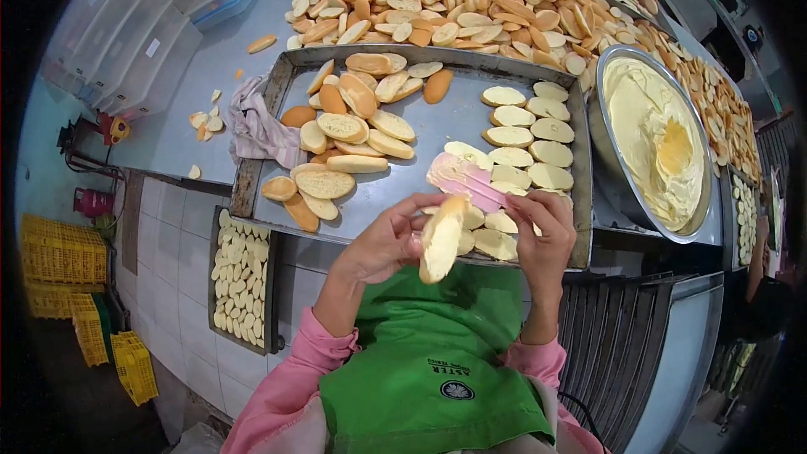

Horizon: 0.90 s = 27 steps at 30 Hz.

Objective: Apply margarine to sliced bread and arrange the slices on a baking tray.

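My left hand (374, 244) is closed around an oval slice of bread (442, 244), held upright with pale cream on its cut face. In my right hand (546, 231) is a pink spatula (479, 192), its blade smeared with cream and pointing left. Both hands are over the near edge of a large metal tray (245, 189). Rows of cream-topped slices (509, 137) fill the tray's right side, some partly hidden by my right hand and the spatula. A loose pile of plain bread slices (357, 97) lies on its left.
Right of the tray stands a metal bowl (598, 109) of cream (643, 118). A big heap of bread (471, 0) spreads behind. A cloth (261, 122) hangs over the tray's left edge. Another filled tray (271, 286) sits lower left, near yellow crates (63, 252). Other people's hands show at right.
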### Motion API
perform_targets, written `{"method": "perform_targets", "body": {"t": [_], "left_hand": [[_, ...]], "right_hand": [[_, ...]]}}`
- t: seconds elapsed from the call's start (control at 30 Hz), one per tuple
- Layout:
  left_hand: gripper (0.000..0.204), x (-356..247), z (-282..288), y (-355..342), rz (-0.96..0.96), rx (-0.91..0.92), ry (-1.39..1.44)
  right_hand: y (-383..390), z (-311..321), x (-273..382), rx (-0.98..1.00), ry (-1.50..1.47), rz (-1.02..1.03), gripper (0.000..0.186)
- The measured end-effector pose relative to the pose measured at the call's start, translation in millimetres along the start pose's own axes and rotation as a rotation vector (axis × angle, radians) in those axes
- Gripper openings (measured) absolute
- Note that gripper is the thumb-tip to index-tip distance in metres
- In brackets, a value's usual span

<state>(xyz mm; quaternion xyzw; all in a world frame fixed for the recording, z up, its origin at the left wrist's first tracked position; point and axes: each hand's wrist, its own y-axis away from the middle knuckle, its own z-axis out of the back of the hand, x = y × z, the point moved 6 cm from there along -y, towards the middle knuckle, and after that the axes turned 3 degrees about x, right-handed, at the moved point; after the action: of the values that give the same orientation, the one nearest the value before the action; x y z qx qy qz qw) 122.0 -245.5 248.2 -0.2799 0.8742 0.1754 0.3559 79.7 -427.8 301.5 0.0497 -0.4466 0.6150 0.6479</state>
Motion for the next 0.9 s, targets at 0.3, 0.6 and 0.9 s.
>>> {"method": "perform_targets", "body": {"t": [0.3, 0.6, 0.9], "left_hand": [[0.079, -38.1, -3.3, -27.8, -0.041, -0.031, -0.162], [0.080, -16.5, -13.2, -43.6, 0.057, 0.019, -0.042], [0.080, -21.3, -13.0, -53.2, -0.175, -0.048, -0.065]], "right_hand": [[25.6, 23.1, -35.7, -0.072, -0.440, -0.370, 0.019], [25.5, 34.2, -33.5, -0.208, -0.297, -0.387, 0.021], [30.5, 47.2, -42.9, -0.140, -0.292, -0.403, 0.014]]}}
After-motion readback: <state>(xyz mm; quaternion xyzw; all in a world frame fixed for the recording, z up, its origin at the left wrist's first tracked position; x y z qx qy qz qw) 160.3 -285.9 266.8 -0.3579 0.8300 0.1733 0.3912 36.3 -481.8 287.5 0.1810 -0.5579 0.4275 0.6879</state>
